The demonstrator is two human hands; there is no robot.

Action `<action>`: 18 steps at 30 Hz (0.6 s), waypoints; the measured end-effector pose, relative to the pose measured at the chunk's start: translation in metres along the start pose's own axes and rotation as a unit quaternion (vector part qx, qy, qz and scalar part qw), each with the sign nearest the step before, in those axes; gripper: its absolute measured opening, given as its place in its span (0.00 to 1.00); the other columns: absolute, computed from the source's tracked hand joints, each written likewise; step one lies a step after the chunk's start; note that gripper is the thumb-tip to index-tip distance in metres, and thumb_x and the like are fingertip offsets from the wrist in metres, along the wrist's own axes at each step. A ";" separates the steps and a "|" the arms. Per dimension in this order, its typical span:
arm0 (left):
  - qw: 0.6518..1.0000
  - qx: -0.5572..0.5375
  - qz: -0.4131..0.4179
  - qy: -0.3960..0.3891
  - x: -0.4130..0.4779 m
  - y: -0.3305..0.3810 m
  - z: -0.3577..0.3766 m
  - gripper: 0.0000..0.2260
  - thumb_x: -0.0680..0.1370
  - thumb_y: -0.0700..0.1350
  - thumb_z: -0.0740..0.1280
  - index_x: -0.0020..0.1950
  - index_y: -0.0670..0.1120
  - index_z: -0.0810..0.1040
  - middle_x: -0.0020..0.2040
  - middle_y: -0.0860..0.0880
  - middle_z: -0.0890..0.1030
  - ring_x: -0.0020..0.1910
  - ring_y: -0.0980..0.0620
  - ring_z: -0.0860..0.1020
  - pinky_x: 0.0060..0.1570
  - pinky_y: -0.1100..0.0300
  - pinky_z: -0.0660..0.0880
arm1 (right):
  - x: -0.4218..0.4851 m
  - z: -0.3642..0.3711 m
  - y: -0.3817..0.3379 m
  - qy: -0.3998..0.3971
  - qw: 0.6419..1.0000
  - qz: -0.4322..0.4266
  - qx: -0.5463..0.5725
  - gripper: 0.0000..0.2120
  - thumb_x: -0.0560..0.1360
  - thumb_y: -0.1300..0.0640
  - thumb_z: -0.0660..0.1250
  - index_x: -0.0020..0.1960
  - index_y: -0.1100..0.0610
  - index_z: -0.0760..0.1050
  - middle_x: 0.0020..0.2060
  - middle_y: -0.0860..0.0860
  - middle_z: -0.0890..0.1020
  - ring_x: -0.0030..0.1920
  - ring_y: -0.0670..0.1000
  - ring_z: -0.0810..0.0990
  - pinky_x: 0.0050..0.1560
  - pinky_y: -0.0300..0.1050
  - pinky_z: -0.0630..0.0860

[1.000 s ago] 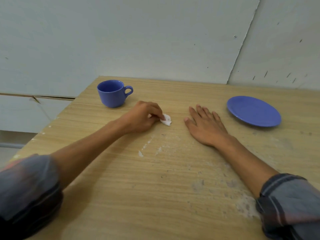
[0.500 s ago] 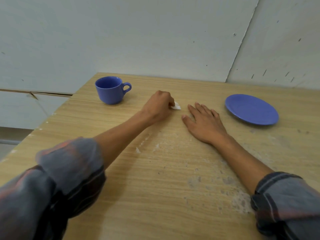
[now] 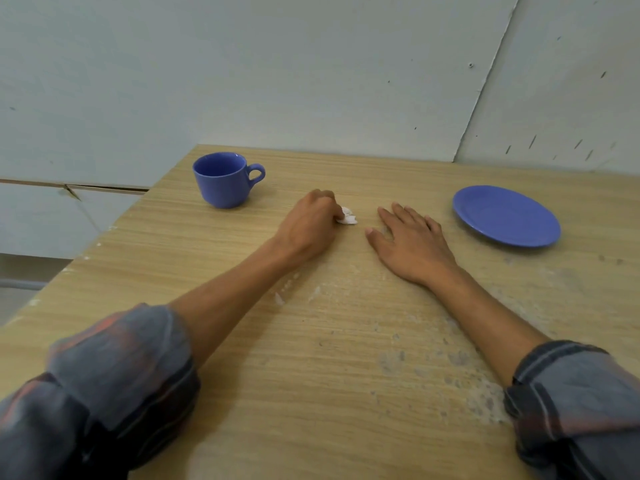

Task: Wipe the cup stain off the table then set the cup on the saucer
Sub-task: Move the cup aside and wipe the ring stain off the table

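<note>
A blue cup (image 3: 224, 180) stands upright at the table's far left, handle pointing right. A blue saucer (image 3: 505, 215) lies at the far right, with nothing on it. My left hand (image 3: 310, 225) is shut on a small white wad of tissue (image 3: 347, 216) pressed to the wooden table (image 3: 329, 358) between cup and saucer. My right hand (image 3: 410, 245) lies flat, fingers spread, palm down, just right of the tissue. No clear cup stain shows where the tissue touches.
Whitish scuffs and worn patches mark the table near my forearms and at the front right (image 3: 485, 400). The table's left edge drops off beside the cup. A pale wall runs right behind the table.
My left hand carried the tissue away from me across the table, then drew it back a little and to the left. My right hand stayed flat in place.
</note>
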State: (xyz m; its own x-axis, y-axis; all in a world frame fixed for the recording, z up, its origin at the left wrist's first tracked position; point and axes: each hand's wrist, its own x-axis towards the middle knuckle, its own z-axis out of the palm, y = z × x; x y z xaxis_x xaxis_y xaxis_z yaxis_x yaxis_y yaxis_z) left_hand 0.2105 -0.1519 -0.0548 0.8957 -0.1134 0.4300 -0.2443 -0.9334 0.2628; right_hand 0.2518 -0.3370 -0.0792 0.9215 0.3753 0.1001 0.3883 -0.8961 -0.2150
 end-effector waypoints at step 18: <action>0.996 -0.030 0.055 -0.065 0.023 0.005 0.004 0.12 0.73 0.34 0.64 0.50 0.41 0.85 0.49 0.42 0.84 0.49 0.44 0.81 0.51 0.56 0.74 | -0.004 -0.004 -0.001 -0.005 0.998 0.019 0.055 0.31 0.77 0.38 0.41 0.76 0.50 0.55 0.78 0.49 0.54 0.77 0.48 0.49 0.76 0.51 0.43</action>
State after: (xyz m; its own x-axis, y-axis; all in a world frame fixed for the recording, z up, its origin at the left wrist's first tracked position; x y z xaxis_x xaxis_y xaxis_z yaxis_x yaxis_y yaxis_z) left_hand 0.2315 -0.1602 -0.0469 0.9014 -0.2613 0.3452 -0.3625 -0.8914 0.2719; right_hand 0.2478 -0.3381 -0.0750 0.9354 0.3445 0.0799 0.3512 -0.8783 -0.3244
